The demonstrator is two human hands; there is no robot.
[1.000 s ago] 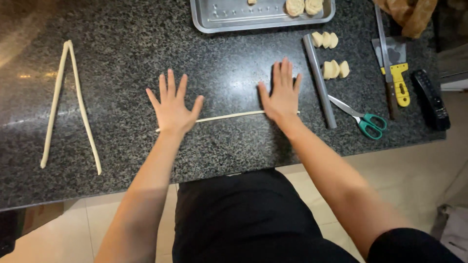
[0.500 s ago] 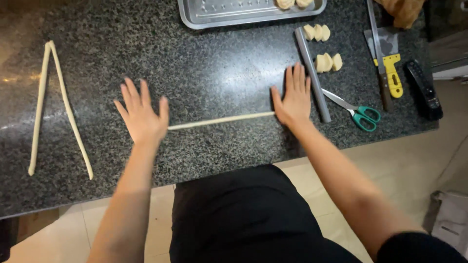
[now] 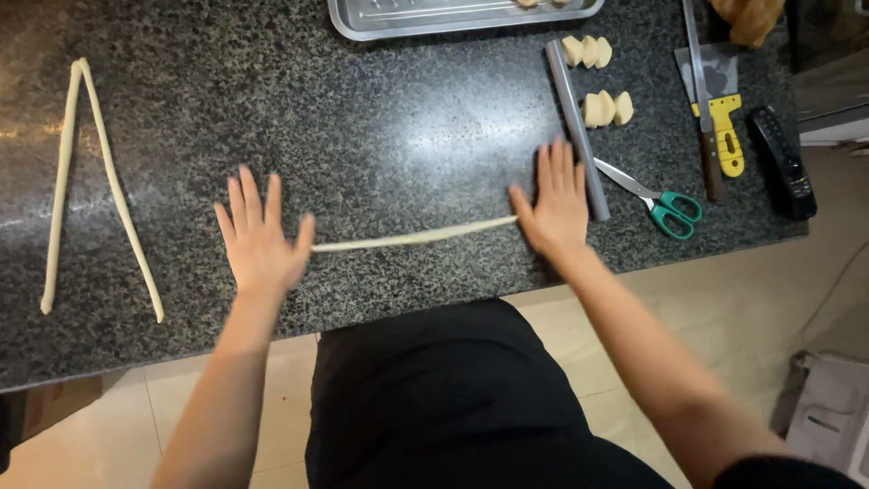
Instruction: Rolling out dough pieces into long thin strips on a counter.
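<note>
A thin pale dough rope (image 3: 412, 239) lies across the dark speckled granite counter (image 3: 407, 136), stretched between my two hands. My left hand (image 3: 261, 243) lies flat, fingers spread, on the rope's left end. Flat as well, my right hand (image 3: 554, 206) covers its right end, with the fingertips touching a grey rolling rod (image 3: 576, 127). Both ends of the rope are hidden under the palms. Neither hand grips anything.
Two long dough ropes (image 3: 86, 181) joined in a V lie at the far left. A metal tray (image 3: 453, 16) sits at the back. Cut dough pieces (image 3: 605, 107), green-handled scissors (image 3: 661, 205), a yellow-handled scraper (image 3: 724, 127), a knife and a black remote (image 3: 784, 163) crowd the right. The counter's front edge runs below my hands.
My hands have slid further apart along the rope, the left one moving left and the right one right toward the grey rod. The rope has grown longer and thinner.
</note>
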